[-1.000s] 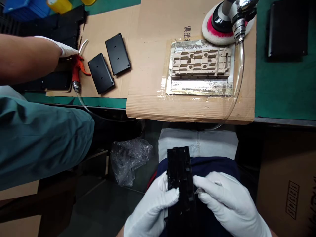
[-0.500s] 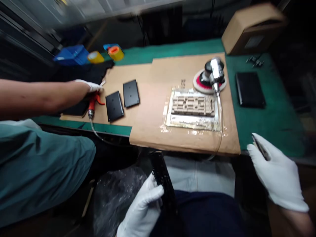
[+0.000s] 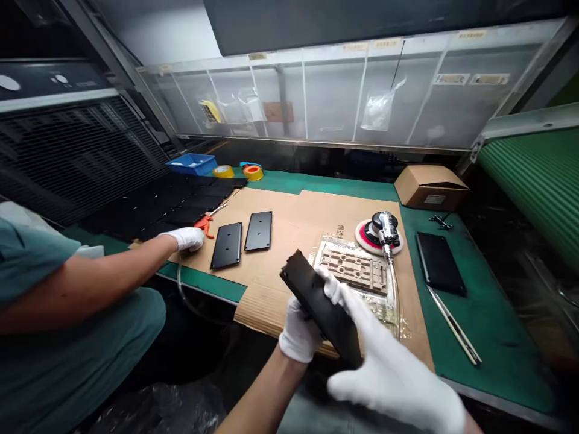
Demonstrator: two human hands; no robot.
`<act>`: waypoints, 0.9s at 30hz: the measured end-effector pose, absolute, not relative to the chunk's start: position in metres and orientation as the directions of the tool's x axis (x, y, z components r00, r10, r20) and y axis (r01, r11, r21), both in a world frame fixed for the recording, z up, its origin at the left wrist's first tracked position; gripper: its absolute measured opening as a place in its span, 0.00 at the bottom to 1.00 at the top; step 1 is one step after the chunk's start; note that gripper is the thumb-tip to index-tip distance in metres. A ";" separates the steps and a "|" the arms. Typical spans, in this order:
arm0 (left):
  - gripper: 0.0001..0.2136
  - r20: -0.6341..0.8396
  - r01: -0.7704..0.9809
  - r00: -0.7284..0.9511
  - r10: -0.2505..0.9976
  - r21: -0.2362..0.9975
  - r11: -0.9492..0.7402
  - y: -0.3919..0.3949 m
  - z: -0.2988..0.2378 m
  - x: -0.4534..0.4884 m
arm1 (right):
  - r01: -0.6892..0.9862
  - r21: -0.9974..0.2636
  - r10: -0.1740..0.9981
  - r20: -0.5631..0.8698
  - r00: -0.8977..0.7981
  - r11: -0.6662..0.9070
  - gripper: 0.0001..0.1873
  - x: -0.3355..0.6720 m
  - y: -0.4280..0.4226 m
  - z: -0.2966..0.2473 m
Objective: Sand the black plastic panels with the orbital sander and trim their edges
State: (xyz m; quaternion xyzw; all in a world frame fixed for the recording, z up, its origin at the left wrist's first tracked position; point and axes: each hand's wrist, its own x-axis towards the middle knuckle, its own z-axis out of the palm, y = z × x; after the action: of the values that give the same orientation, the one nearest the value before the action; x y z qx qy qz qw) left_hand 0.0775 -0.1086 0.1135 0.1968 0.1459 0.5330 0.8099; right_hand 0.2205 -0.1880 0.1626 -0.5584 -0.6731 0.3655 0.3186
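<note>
My left hand (image 3: 297,333) in a white glove grips a black rectangular panel (image 3: 319,304), which is tilted above the bench's front edge. My right hand (image 3: 389,380), also gloved, reaches across with its fingers extended, their tips against the panel's far side. Nothing shows in that hand. Behind the panel, a tan perforated block (image 3: 355,269) sits on crinkled foil. A co-worker's gloved hand (image 3: 187,239) rests beside an orange air blow gun (image 3: 204,225), near several black panels (image 3: 226,245) on brown cardboard (image 3: 275,280).
An air polisher with a red-and-white pad (image 3: 379,233) stands beyond the block, with a clear hose running from it. On the green mat (image 3: 493,337) lie a black panel (image 3: 439,263) and a thin metal rod (image 3: 452,325). A cardboard box (image 3: 429,187) stands at the back.
My view has tilted up, showing more of the bench. The panel is higher, over the bench edge. The slim dark item in my right hand earlier no longer shows there.
</note>
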 end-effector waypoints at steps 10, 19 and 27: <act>0.26 0.074 -0.039 -0.095 0.993 0.996 -0.078 -0.049 0.103 -0.001 | 0.989 -0.139 0.996 -0.069 -0.056 0.046 0.49 0.254 -0.050 0.121; 0.28 0.321 0.271 0.749 0.579 0.649 -0.711 0.009 0.087 0.077 | 0.992 -0.108 0.969 -0.235 -0.082 0.058 0.61 0.272 -0.057 0.095; 0.30 0.311 0.235 0.844 0.438 0.519 -0.822 0.036 0.073 0.088 | 0.964 -0.249 0.988 0.141 -0.058 0.092 0.31 0.295 -0.033 0.141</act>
State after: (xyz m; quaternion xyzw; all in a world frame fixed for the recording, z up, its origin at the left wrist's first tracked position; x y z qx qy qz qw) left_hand 0.0881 0.0357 0.0728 0.9302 0.1808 0.2132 0.2378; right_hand 0.2946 -0.0330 0.1410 -0.6725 -0.7259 0.0439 0.1375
